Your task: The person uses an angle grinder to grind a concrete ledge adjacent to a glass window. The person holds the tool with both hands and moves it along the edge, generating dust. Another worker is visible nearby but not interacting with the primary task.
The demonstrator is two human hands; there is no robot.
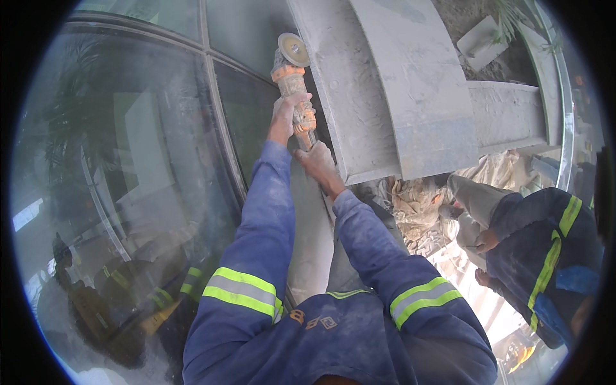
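Both of my arms reach forward with an orange angle grinder (290, 83) coated in grey dust. My left hand (286, 117) wraps round the front of its body. Farther back, my right hand (319, 165) grips the rear end. A round, pale disc (294, 49) sits at the far end of the grinder, its face turned up toward me. Just right of the disc, apart from it as far as I can tell, runs the edge of a dusty grey stone slab (346, 96). The tool's underside is hidden.
Framed glass panes (128, 128) with reflections rise at my left. A second grey slab (420, 83) overlaps the first. At the lower right a co-worker in a dark reflective-striped jacket (532, 256) bends close by. Crumpled sheeting (417, 205) lies below the slabs.
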